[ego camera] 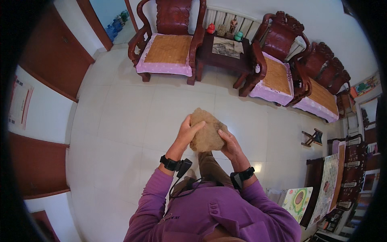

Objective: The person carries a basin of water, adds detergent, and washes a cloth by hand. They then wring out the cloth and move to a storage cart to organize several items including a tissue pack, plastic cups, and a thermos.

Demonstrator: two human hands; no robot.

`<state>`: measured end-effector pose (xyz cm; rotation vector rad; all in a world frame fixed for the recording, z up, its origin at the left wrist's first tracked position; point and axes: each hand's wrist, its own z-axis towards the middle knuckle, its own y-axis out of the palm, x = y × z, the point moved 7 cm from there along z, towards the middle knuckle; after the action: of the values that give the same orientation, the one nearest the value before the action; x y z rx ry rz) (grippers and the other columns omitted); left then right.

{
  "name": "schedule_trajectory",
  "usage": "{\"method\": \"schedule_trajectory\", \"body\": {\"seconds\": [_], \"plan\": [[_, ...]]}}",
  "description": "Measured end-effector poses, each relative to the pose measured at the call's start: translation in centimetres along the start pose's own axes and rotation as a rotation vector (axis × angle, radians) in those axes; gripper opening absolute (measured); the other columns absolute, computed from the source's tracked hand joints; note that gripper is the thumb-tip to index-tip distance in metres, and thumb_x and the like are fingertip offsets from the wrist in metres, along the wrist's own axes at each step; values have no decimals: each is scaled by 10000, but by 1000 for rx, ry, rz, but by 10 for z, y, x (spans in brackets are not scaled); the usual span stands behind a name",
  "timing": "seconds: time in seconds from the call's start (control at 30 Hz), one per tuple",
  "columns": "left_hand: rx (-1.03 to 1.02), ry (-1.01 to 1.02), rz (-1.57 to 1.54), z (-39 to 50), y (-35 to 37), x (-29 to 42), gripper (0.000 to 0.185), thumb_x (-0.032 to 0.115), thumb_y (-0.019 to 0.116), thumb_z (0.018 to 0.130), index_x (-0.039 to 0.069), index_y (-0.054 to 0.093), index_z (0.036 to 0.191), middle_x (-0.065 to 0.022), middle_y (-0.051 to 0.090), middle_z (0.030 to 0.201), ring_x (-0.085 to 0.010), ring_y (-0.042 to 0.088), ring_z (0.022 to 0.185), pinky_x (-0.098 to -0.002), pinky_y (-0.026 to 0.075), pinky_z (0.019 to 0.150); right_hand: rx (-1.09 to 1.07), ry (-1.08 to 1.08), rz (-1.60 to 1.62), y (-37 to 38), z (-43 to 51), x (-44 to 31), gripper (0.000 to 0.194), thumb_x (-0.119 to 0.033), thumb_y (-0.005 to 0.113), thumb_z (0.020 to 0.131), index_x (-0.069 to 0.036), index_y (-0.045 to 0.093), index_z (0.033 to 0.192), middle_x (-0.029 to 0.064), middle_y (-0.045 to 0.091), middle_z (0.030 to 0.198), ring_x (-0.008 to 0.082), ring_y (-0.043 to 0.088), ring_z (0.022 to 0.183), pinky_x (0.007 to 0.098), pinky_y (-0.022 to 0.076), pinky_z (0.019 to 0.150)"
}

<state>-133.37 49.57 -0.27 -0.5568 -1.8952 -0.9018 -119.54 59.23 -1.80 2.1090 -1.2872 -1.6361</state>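
A tan-brown, fuzzy piece of cloth [207, 133], seemingly folded or bunched, is held up in front of me at about waist height. My left hand [188, 130] grips its left edge, with the thumb lying across the near face. On the right edge, my right hand [230, 143] pinches it with the thumb on top. The other fingers of both hands are mostly hidden behind the cloth. A darker patch shows near its upper right side. Black straps [173, 163] circle both wrists, and a cable hangs from the left one.
Pale floor tiles [121, 118] surround my legs. Carved wooden armchairs [169, 50] flank a low dark side table [217, 57] bearing small figurines. A folding stool [313, 137] stands at right, near a long table [326, 178] and a board with an avocado picture [297, 202]. Brown doors [54, 51] line the left.
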Motion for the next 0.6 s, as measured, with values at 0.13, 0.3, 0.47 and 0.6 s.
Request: {"method": "schedule_trajectory", "body": {"seconds": [0.13,0.3,0.47,0.6], "plan": [[193,21,162,73,-47,9,483,205,723,905,13,509,1293,-83,609,1213,-164,583,1117,-315,475,956,96,-31,-23,-2,75,-39,464,-231,701,921,7,544,1287,94,630,1201,190,639,1053,323,535,904],[349,-12,177,155,-81,36,528,417,681,920,20,526,1232,-85,610,1114,-194,592,1060,-343,474,953,148,-147,-237,20,185,-84,463,-254,766,865,6,592,1207,94,651,1131,166,629,1024,309,524,854],[181,-177,-540,211,-81,61,710,651,452,971,41,515,1329,-132,594,1248,-272,590,1117,-405,472,1001,-124,-294,-808,91,260,-95,476,-281,785,832,-2,620,1181,85,670,1070,159,626,1000,314,512,856],[-231,-208,-912,257,-99,85,564,444,472,994,13,520,1355,-175,609,1296,-314,620,1119,-446,498,997,-341,-451,-972,136,291,-110,435,-278,777,827,-21,647,1152,98,661,1032,177,628,938,325,513,797]]}}
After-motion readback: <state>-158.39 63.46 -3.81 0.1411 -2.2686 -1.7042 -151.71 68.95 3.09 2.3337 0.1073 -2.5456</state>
